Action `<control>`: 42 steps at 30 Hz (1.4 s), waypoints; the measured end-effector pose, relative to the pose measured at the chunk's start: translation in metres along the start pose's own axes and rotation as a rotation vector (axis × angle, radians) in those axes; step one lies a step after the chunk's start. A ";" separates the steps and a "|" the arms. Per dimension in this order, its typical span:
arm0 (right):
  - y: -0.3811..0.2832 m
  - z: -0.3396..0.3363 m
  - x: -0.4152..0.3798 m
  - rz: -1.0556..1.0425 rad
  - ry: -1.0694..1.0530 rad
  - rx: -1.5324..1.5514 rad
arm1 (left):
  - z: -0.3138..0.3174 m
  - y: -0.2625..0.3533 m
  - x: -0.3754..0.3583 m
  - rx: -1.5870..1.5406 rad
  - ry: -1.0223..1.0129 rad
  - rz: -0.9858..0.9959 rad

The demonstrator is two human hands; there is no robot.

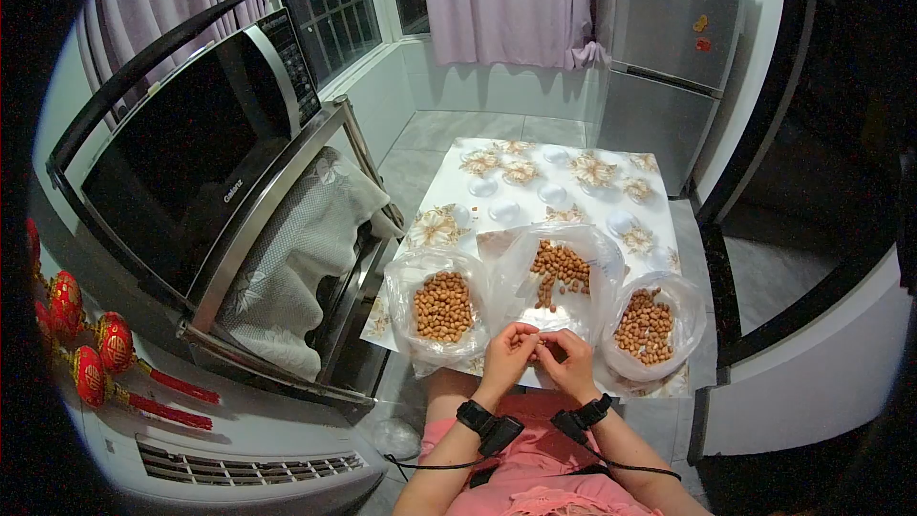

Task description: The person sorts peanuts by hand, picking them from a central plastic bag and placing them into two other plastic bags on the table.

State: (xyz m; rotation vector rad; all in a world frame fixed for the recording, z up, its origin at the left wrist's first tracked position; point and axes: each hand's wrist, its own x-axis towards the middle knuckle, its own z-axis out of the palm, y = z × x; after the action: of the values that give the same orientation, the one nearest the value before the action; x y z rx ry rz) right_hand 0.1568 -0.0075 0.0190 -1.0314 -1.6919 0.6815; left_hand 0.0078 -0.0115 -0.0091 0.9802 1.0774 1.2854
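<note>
My left hand (513,352) and my right hand (565,359) meet at the fingertips over the near edge of the middle plastic bag (513,289). The fingers of both are closed in a pinch. Whatever lies between them is too small to make out. Just beyond, small brown nuts (562,268) lie loosely in the far part of that bag. To the left stands an opened clear bag (401,291) with a fuller pile of the same nuts (443,307). A third bag (690,334), on the right, has nuts (645,327) in it too.
The bags rest on a table with a floral cover (535,172). A microwave (205,148) on a metal rack stands close on the left, over a hanging cloth (296,248). Behind are a fridge (659,124) and a curtain (506,0). Red lantern ornaments (91,377) hang at left.
</note>
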 end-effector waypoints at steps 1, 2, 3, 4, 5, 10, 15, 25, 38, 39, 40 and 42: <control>0.001 0.000 0.000 -0.003 0.002 0.002 | 0.000 0.001 0.000 0.002 0.000 -0.001; 0.002 0.001 0.000 -0.007 0.004 0.003 | 0.000 0.001 0.000 0.002 0.000 -0.001; 0.003 0.001 0.000 -0.007 0.004 0.003 | 0.000 0.001 0.000 -0.002 0.001 -0.004; 0.003 0.001 0.000 -0.013 0.009 0.000 | 0.000 0.001 0.000 -0.006 0.002 -0.007; 0.003 0.001 0.000 -0.020 0.014 -0.003 | 0.000 0.001 0.000 -0.006 0.002 -0.007; 0.004 0.001 0.000 -0.021 0.006 -0.017 | 0.000 0.002 0.000 -0.011 0.002 -0.004; 0.001 0.000 0.000 -0.023 0.004 -0.010 | 0.001 0.002 -0.001 -0.014 -0.003 0.002; -0.003 -0.003 0.000 0.047 -0.058 -0.019 | 0.001 0.005 -0.002 -0.032 -0.017 -0.002; 0.003 0.000 -0.001 -0.019 -0.014 -0.008 | 0.000 0.002 -0.001 -0.025 -0.009 0.003; 0.003 0.000 -0.001 -0.019 -0.014 -0.008 | 0.000 0.002 -0.001 -0.029 -0.008 0.002; 0.003 0.000 -0.001 -0.022 -0.013 -0.010 | 0.000 0.002 -0.002 -0.034 -0.007 0.001; 0.003 0.000 -0.001 -0.025 -0.013 -0.012 | 0.000 0.002 -0.001 -0.033 -0.007 0.002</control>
State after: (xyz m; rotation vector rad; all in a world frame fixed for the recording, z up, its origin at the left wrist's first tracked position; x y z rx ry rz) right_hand 0.1577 -0.0067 0.0166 -1.0145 -1.7191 0.6634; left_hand 0.0075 -0.0128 -0.0068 0.9609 1.0464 1.2965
